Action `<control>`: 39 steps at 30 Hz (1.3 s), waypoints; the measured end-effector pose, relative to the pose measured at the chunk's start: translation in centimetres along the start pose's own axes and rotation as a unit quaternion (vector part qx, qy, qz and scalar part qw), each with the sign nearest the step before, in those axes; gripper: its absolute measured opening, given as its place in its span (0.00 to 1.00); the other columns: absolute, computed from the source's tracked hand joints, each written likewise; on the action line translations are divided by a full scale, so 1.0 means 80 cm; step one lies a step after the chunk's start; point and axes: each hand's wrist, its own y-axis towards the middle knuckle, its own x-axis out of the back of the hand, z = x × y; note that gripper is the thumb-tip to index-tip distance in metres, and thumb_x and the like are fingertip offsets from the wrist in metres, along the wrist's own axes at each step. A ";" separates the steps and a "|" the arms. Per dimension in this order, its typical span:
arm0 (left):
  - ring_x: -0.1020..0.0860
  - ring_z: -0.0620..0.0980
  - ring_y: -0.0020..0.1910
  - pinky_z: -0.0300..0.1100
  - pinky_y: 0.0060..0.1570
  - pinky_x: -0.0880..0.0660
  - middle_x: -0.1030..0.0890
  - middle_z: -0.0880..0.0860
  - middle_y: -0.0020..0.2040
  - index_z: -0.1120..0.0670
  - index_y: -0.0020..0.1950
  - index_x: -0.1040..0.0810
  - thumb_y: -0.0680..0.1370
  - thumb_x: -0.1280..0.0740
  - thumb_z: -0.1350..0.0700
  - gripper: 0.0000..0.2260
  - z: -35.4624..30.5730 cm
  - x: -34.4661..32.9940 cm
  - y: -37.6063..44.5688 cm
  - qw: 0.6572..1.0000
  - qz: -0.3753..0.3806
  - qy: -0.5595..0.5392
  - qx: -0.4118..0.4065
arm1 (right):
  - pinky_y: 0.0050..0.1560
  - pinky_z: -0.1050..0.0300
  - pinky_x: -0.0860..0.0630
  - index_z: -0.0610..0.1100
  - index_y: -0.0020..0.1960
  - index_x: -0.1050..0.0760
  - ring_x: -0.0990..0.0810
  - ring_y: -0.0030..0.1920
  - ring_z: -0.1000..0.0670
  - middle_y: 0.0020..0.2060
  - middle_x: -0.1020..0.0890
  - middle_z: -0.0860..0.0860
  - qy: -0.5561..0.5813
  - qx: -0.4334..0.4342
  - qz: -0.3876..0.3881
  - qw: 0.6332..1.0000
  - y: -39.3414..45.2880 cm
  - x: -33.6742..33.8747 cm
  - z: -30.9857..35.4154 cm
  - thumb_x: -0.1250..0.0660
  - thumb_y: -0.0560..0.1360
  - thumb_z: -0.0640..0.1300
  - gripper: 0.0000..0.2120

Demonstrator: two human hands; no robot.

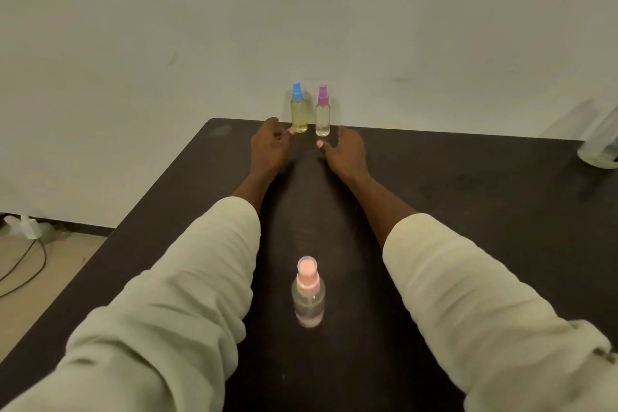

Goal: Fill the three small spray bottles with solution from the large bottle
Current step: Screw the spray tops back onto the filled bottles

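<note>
2 hands reach the far edge of the dark surface (468, 244): left hand (269, 147), grip loose and empty, beside the blue-capped yellowish spray bottle (298, 112); purple-capped clear spray bottle (322, 115); right hand (344, 152), grip likewise empty. Best grasp each body low, keeping them upright.

both arms stretch toward the table's far edge; left hand (269, 147) and right hand (344, 152) loosely curled, holding nothing.
</note>
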 end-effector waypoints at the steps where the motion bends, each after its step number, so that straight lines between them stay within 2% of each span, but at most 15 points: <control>1: 0.22 0.48 0.54 0.38 0.50 0.29 0.20 0.49 0.53 0.58 0.67 0.25 0.81 0.32 0.52 0.17 -0.003 0.010 -0.017 1.000 -0.008 -0.010 0.016 | 0.64 0.55 0.31 0.38 0.72 0.33 0.29 0.68 0.44 0.67 0.28 0.42 0.003 -0.005 0.007 1.000 -0.017 0.008 0.000 0.32 0.77 0.50 0.28; 4: 0.17 0.51 0.50 0.42 0.51 0.21 0.16 0.56 0.51 0.54 0.56 0.21 0.81 0.33 0.59 0.05 -0.005 0.033 -0.072 0.995 0.004 -0.083 0.057 | 0.71 0.50 0.33 0.40 0.73 0.34 0.30 0.69 0.44 0.70 0.28 0.43 0.011 -0.027 0.015 0.999 -0.073 0.024 -0.002 0.34 0.78 0.49 0.27; 6: 0.16 0.52 0.46 0.44 0.51 0.18 0.15 0.57 0.47 0.53 0.50 0.21 0.81 0.34 0.62 0.05 -0.007 0.050 -0.115 0.987 0.024 -0.142 0.067 | 0.62 0.54 0.29 0.42 0.58 0.26 0.25 0.58 0.47 0.57 0.22 0.46 0.028 -0.026 0.007 0.999 -0.114 0.030 -0.005 0.35 0.78 0.47 0.12; 7: 0.16 0.53 0.45 0.43 0.48 0.17 0.16 0.57 0.45 0.55 0.50 0.21 0.81 0.35 0.63 0.06 -0.010 0.060 -0.138 0.982 0.038 -0.170 0.072 | 0.56 0.57 0.30 0.45 0.49 0.28 0.26 0.52 0.49 0.50 0.24 0.48 0.038 -0.019 0.002 0.999 -0.137 0.036 -0.005 0.35 0.78 0.45 0.04; 8: 0.16 0.53 0.43 0.41 0.45 0.17 0.16 0.57 0.44 0.57 0.50 0.20 0.81 0.36 0.65 0.06 -0.013 0.070 -0.163 0.975 0.047 -0.205 0.073 | 0.53 0.58 0.30 0.47 0.45 0.30 0.27 0.48 0.50 0.46 0.24 0.49 0.058 -0.019 -0.005 0.998 -0.162 0.042 -0.003 0.35 0.77 0.42 0.04; 11: 0.17 0.49 0.38 0.37 0.39 0.20 0.16 0.58 0.44 0.62 0.52 0.20 0.80 0.39 0.70 0.09 -0.023 0.096 -0.228 0.962 0.064 -0.254 0.078 | 0.56 0.50 0.24 0.37 0.52 0.22 0.20 0.50 0.45 0.48 0.18 0.44 0.126 -0.037 -0.016 0.991 -0.222 0.055 0.001 0.37 0.76 0.36 0.07; 15: 0.18 0.56 0.46 0.42 0.44 0.18 0.17 0.62 0.49 0.64 0.55 0.21 0.74 0.43 0.76 0.17 -0.029 0.123 -0.309 0.951 0.119 -0.280 0.055 | 0.61 0.50 0.23 0.41 0.57 0.20 0.19 0.53 0.49 0.51 0.16 0.47 0.144 -0.038 -0.019 0.989 -0.284 0.066 0.002 0.37 0.76 0.36 0.13; 17: 0.18 0.55 0.52 0.44 0.51 0.20 0.17 0.60 0.53 0.60 0.58 0.21 0.71 0.38 0.73 0.18 -0.032 0.135 -0.347 0.955 0.156 -0.251 0.011 | 0.60 0.51 0.23 0.43 0.57 0.19 0.19 0.52 0.50 0.51 0.16 0.48 0.149 -0.041 -0.024 0.988 -0.314 0.072 0.002 0.37 0.76 0.36 0.12; 20: 0.19 0.45 0.58 0.40 0.61 0.23 0.18 0.50 0.60 0.50 0.64 0.25 0.74 0.27 0.62 0.21 -0.032 0.140 -0.381 0.965 0.205 -0.156 -0.054 | 0.61 0.53 0.23 0.43 0.56 0.19 0.19 0.53 0.50 0.51 0.16 0.48 0.142 -0.043 -0.026 0.989 -0.344 0.079 0.004 0.37 0.76 0.35 0.13; 24: 0.20 0.45 0.57 0.41 0.61 0.23 0.18 0.49 0.60 0.51 0.67 0.25 0.74 0.23 0.53 0.23 -0.035 0.136 -0.390 0.984 0.163 -0.049 -0.048 | 0.60 0.54 0.23 0.42 0.54 0.19 0.19 0.53 0.50 0.50 0.16 0.47 0.132 -0.039 -0.023 0.990 -0.360 0.084 0.009 0.38 0.75 0.33 0.13; 27: 0.18 0.43 0.52 0.44 0.57 0.20 0.16 0.48 0.54 0.53 0.62 0.22 0.74 0.23 0.54 0.18 -0.036 0.131 -0.382 0.990 0.123 -0.056 -0.035 | 0.57 0.50 0.21 0.42 0.50 0.18 0.17 0.49 0.48 0.46 0.15 0.46 0.131 -0.053 -0.032 0.989 -0.352 0.085 0.008 0.37 0.73 0.33 0.12; 30: 0.19 0.42 0.50 0.38 0.54 0.22 0.17 0.49 0.56 0.54 0.64 0.22 0.75 0.24 0.56 0.18 -0.037 0.126 -0.356 0.995 0.070 -0.068 -0.021 | 0.49 0.51 0.18 0.44 0.44 0.19 0.16 0.41 0.47 0.42 0.16 0.47 0.124 -0.071 -0.034 0.989 -0.329 0.087 0.007 0.39 0.73 0.33 0.11; 33: 0.21 0.48 0.57 0.35 0.54 0.26 0.19 0.54 0.64 0.57 0.69 0.25 0.77 0.27 0.58 0.21 -0.031 0.115 -0.297 0.997 0.016 -0.073 0.010 | 0.51 0.62 0.28 0.42 0.49 0.19 0.21 0.48 0.51 0.49 0.17 0.48 0.057 -0.028 -0.028 0.998 -0.292 0.086 0.002 0.39 0.75 0.33 0.12; 36: 0.21 0.52 0.61 0.38 0.55 0.28 0.19 0.56 0.64 0.58 0.70 0.25 0.78 0.28 0.58 0.20 -0.020 0.097 -0.229 0.998 -0.020 -0.064 0.018 | 0.53 0.62 0.29 0.39 0.51 0.19 0.22 0.52 0.49 0.50 0.18 0.46 0.047 -0.001 -0.031 0.998 -0.249 0.076 -0.006 0.41 0.73 0.31 0.13; 39: 0.22 0.48 0.58 0.38 0.55 0.28 0.19 0.54 0.63 0.56 0.70 0.25 0.79 0.29 0.59 0.19 -0.010 0.071 -0.156 0.997 -0.035 -0.064 0.022 | 0.55 0.59 0.28 0.38 0.53 0.20 0.23 0.52 0.49 0.51 0.19 0.46 0.030 0.014 -0.026 0.999 -0.192 0.064 -0.010 0.41 0.74 0.31 0.14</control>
